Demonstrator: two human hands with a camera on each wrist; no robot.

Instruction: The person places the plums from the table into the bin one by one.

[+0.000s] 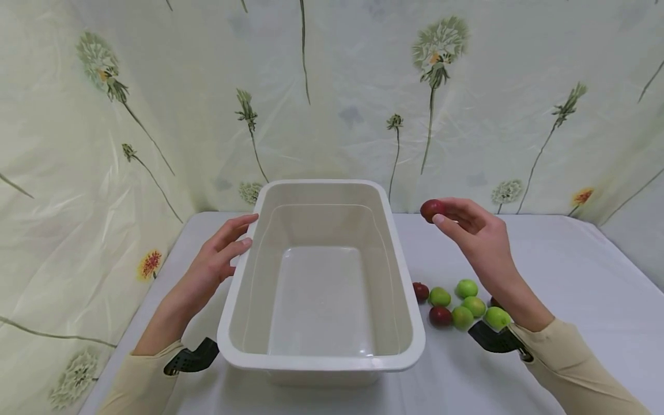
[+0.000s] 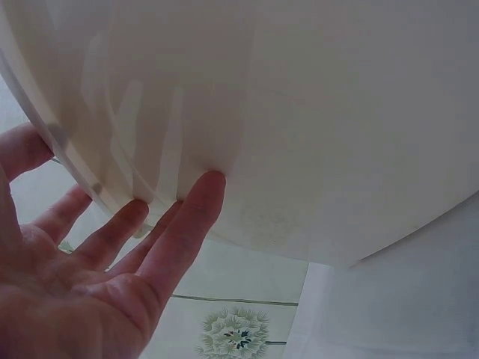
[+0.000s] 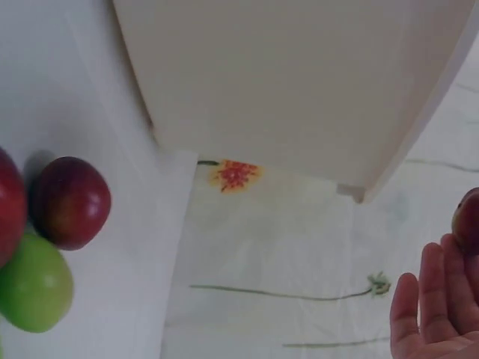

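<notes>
A large off-white plastic tub [image 1: 321,362] stands upright on the table, its inside bare. My left hand [image 1: 215,253] is at its left side, fingertips at the rim. In the left wrist view, the loosely extended fingers [image 2: 187,232] reach to the tub's rim and outer wall. Right of the tub, my right hand [image 1: 479,236] is raised above the table and pinches a dark red, plum-sized fruit [image 1: 432,211] between thumb and fingers. This fruit [image 3: 468,221] shows only partly at the right wrist view's edge.
Several green fruits [image 1: 474,306] and dark red fruits [image 1: 441,316] lie grouped on the white-covered table [image 1: 560,276] below my right wrist, one red fruit partly behind the forearm. A flower-patterned sheet [image 1: 342,132] hangs behind and at the sides of the table.
</notes>
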